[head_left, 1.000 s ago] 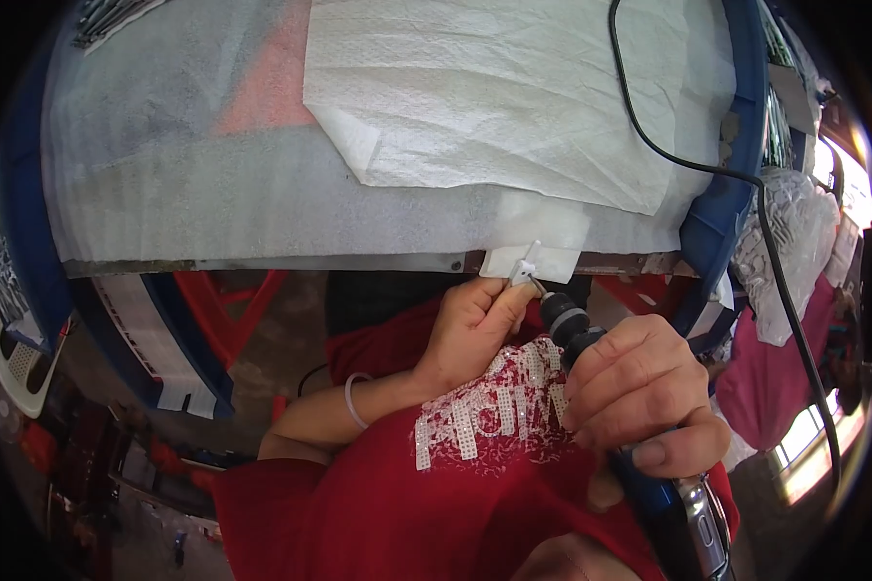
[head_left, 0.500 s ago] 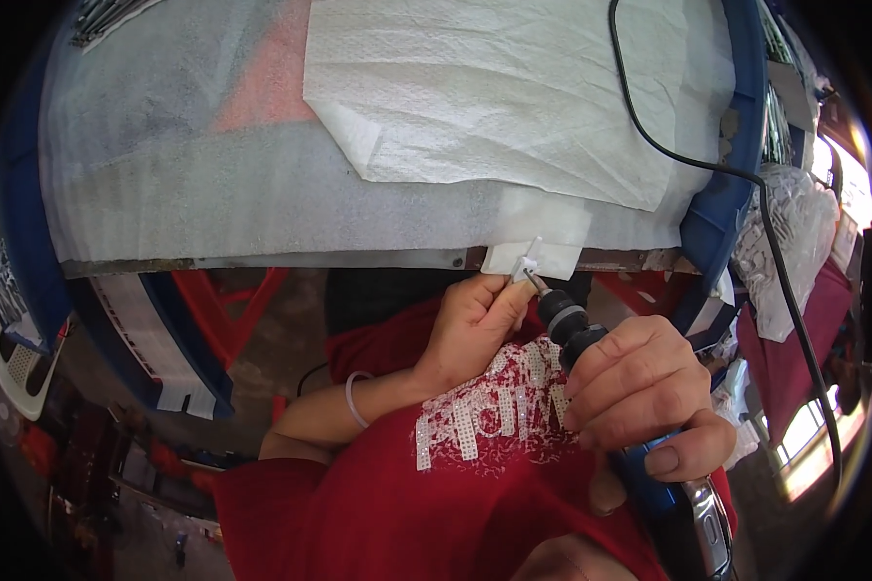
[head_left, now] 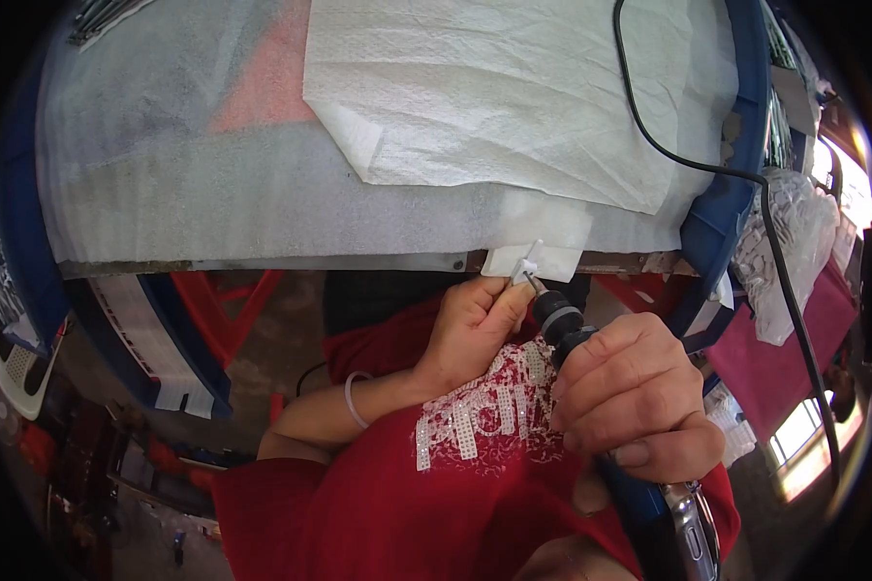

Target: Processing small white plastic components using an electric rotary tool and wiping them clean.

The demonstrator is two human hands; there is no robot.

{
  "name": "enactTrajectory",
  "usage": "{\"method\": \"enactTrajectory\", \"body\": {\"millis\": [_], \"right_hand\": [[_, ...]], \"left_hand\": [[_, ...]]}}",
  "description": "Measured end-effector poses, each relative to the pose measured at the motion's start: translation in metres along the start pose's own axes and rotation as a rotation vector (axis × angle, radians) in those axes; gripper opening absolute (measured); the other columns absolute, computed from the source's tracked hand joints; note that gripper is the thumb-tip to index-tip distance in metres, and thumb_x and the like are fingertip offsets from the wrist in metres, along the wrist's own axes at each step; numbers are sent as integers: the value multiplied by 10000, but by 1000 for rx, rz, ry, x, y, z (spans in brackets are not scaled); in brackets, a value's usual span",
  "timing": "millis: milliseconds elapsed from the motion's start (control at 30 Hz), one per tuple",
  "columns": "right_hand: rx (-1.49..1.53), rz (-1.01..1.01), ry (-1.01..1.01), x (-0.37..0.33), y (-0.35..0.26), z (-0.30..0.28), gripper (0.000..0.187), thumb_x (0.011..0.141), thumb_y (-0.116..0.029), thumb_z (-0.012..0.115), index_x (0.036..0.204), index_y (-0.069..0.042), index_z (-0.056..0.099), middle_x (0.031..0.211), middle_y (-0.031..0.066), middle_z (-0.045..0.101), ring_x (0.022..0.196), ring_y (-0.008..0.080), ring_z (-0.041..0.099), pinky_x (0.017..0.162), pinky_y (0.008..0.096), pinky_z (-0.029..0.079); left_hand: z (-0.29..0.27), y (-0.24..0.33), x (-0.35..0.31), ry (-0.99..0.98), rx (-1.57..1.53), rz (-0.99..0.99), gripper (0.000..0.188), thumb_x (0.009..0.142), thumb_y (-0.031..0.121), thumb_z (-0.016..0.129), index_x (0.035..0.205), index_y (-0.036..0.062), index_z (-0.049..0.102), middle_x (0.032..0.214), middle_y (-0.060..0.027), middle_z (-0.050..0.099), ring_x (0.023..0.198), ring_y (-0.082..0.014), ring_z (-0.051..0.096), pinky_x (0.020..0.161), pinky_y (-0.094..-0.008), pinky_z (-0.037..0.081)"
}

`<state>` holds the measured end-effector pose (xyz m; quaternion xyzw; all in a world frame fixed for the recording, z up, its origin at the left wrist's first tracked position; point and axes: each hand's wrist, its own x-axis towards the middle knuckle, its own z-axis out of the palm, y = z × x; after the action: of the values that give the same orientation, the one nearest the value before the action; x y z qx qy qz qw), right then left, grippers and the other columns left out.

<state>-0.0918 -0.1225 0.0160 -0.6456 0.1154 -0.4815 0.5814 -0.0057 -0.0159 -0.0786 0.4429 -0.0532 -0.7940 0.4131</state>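
Note:
My left hand [head_left: 468, 331] is closed at the table's front edge, thumb and fingers pinching a small white piece [head_left: 528, 265] with a thin stem that points away from me. My right hand [head_left: 639, 399] wraps round a blue and black rotary tool [head_left: 559, 318], tilted up toward the left. Its thin metal bit meets the white piece or lies right beside it, just past my left thumb; I cannot tell which. Beneath the piece, a white pad [head_left: 560, 261] hangs over the edge. My fingers hide part of the piece.
A white cloth [head_left: 494, 97] lies on the table cover [head_left: 262, 198]. Blue frames [head_left: 727, 208] flank the table, and a black cord [head_left: 767, 218] loops across the right one. A clear plastic bag [head_left: 780, 252] hangs at the right. Thin rods [head_left: 102, 19] lie at the far left.
My right hand and the rotary tool have shifted slightly left, the bit staying at the white piece. My left hand holds nearly still.

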Motion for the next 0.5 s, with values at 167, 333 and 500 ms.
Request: {"method": "enactTrajectory", "body": {"millis": [167,333,500], "right_hand": [[-11,-43,-17,-1,-4,-2,350,730,-111,771,904,-32,478,649,117,595,521,215,591,462,303,493],[-115,-7,-106,-8,-10,-15,502,784,-267,747,1103,-99,398,764,64,616,583,159,635,500,243,519],[-132,14,-120,-6,-12,-17,505,783,-273,747,1110,-103,402,770,59,620,591,155,638,508,236,520]], "left_hand": [[2,4,1,-23,8,28,195,960,158,510,951,13,640,682,66,524,587,-6,430,507,-159,327],[7,20,-2,20,51,5,200,950,158,523,899,8,646,623,66,485,550,-11,399,485,-178,307],[7,21,-2,18,47,16,193,940,151,539,910,0,656,605,56,473,544,-21,401,485,-197,323]]}}
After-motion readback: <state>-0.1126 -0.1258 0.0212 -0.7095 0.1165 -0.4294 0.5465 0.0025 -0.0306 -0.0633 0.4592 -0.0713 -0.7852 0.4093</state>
